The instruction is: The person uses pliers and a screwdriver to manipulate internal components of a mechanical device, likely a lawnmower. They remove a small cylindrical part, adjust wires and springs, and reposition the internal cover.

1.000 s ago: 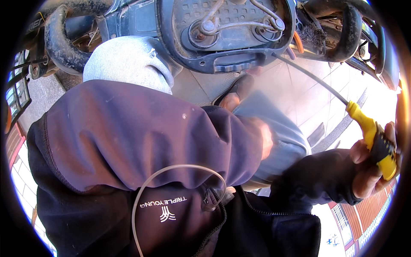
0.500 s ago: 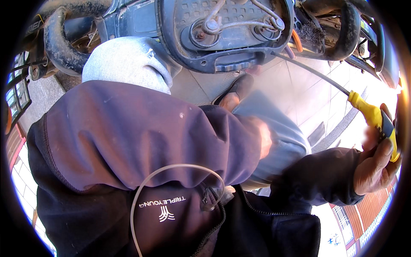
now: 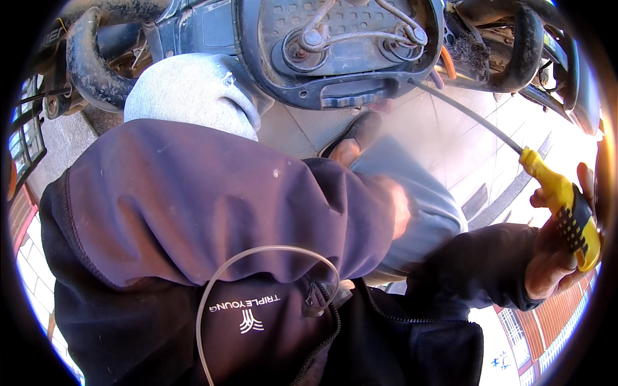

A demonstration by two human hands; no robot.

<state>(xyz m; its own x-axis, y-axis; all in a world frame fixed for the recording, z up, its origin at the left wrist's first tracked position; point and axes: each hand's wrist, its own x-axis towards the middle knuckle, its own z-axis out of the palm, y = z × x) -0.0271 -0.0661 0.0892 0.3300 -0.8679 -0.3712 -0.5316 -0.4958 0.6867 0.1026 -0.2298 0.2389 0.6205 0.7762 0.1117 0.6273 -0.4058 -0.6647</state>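
At the far right of the view, the right hand (image 3: 559,248) grips a long screwdriver with a yellow-and-black plastic handle (image 3: 566,207). Its thin dark metal shaft slants up-left, tip under the dark grimy scooter underside (image 3: 335,58). The left hand (image 3: 396,206) rests on a grey-trousered knee (image 3: 418,193), mostly hidden by a purple sleeve (image 3: 212,193); I cannot tell its grip.

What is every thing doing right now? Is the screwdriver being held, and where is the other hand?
Screwdriver: gripped by its yellow and black handle, long shaft pointing up toward the machine.
Right hand: closed around the screwdriver handle.
Left hand: mostly hidden behind the dark sleeve, resting on the grey trouser knee, holding nothing that shows.
Machine underside: dusty, with bent metal rods showing on top.
Jacket zip: partly open.
Thin cable: looped loosely over the jacket.
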